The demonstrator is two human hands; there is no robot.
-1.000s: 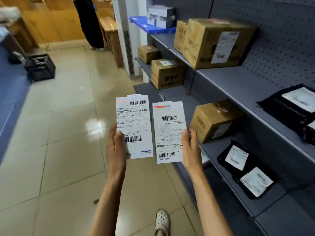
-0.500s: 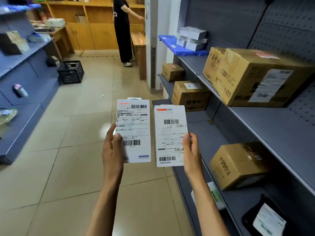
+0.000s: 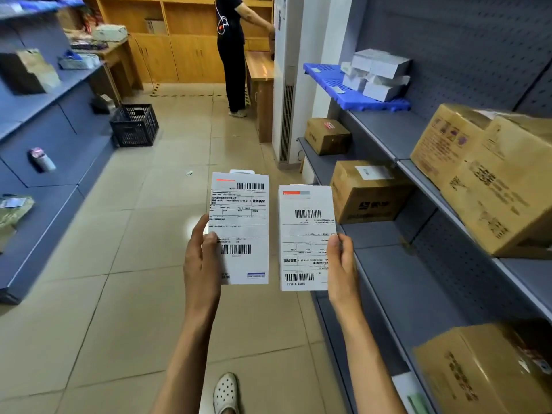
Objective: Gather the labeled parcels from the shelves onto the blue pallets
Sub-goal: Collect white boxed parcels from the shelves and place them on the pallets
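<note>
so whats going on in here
A person stands in a shelf aisle holding two white labeled parcels up, one in the left hand and one in the right hand. A blue pallet on the top right shelf already carries several white boxes. Cardboard boxes sit on the shelves; another person stands at the far end.

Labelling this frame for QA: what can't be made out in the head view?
- Backs of the two white labelled parcels: left one, right one, face the camera.
- Fingers of left hand and right hand: behind the parcels.
- Small label print: too small.
- Large brown cardboard box: blurred, cut by right edge.
</note>
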